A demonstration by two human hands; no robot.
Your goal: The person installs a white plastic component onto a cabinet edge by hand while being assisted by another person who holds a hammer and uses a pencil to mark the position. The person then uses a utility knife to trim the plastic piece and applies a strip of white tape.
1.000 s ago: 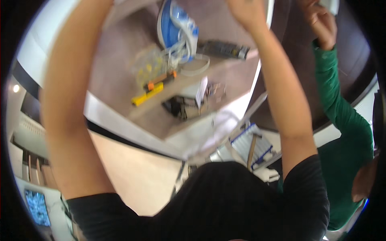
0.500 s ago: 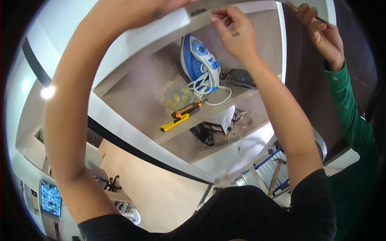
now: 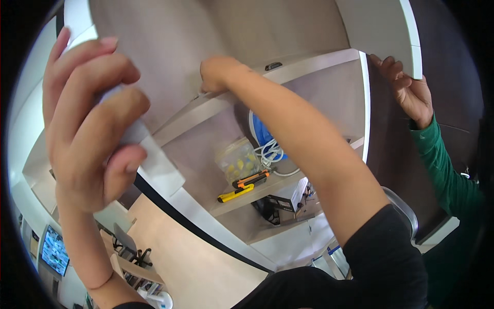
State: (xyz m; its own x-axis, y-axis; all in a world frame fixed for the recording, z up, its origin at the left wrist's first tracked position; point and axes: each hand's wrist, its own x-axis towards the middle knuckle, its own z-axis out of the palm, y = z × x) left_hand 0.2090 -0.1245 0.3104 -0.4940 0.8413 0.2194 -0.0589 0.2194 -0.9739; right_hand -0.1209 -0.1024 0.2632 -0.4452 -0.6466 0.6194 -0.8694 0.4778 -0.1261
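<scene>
Close at the left, my left hand (image 3: pixel 92 129) is wrapped around a white panel (image 3: pixel 163 170), whose narrow edge runs down past the fingers. My right hand (image 3: pixel 218 74) reaches across to the front of the upper shelf (image 3: pixel 303 67), its fingers curled and partly hidden. By its fingertips a small piece shows, too small to name. A dark fitting (image 3: pixel 274 66) sits on that shelf farther right. At the upper right, another person's hand (image 3: pixel 411 95) supports the lower end of a white door panel (image 3: pixel 388 26).
Below are a blue-and-white iron (image 3: pixel 261 129) with white cord, a clear plastic bag (image 3: pixel 239 162), an orange-black cutter (image 3: pixel 251 178) and a yellow cutter (image 3: pixel 235 193). A box (image 3: pixel 288 198) lies lower. A ladder (image 3: pixel 337 260), office chair (image 3: pixel 126 244) and screen (image 3: pixel 54 250) stand beyond.
My left hand has come down at the left, gripping the white panel. My right hand has moved left to the upper shelf's front. The view has shifted upward, showing more of the upper compartment.
</scene>
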